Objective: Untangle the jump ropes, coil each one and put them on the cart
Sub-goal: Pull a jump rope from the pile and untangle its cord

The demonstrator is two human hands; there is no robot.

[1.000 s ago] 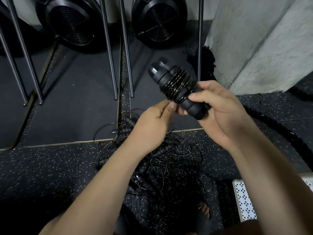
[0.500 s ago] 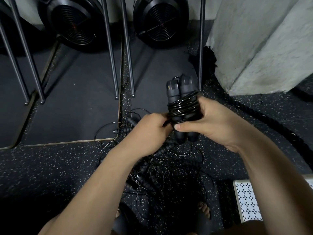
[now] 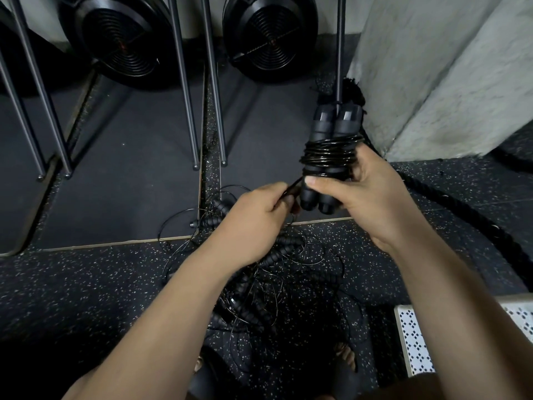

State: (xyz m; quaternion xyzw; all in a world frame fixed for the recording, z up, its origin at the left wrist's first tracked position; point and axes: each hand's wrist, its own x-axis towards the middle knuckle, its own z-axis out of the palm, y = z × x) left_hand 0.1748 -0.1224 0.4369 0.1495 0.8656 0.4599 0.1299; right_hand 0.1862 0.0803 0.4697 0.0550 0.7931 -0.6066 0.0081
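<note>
A person's right hand (image 3: 372, 197) clamps its grip on a black jump rope (image 3: 331, 153) wound into a tight bundle. The thumb lies across the front of the two black handles (image 3: 336, 125) and the fingers curl behind them. The handles sit side by side, touching, their long axis running almost straight up the frame. The hard cap ends point away from the person toward the wall, and the rounded butt ends point back toward the person, just below the thumb. The thin glossy black cord (image 3: 328, 158) circles both handles crosswise in close turns directly above the thumb. A small pale patch on each cap end is too blurred to read.

The left hand (image 3: 253, 223) has its grip pinched on the loose tail of cord (image 3: 294, 185), just left of the butt ends, and the tail slants up to the coils. The bundle is held in the air above the edge of a dark floor mat (image 3: 121, 168).

Beneath the forearms, a tangled heap of more black jump ropes (image 3: 268, 281) lies on the speckled black rubber floor (image 3: 86, 284). The corner of a white perforated metal cart (image 3: 415, 342) shows at lower right, well apart from the bundle. A thick black braided rope (image 3: 461, 209) runs along the floor beside a grey concrete pillar (image 3: 432, 67). Two round black fan housings (image 3: 124, 39) stand at the wall behind slanting grey metal rods (image 3: 184, 82).
</note>
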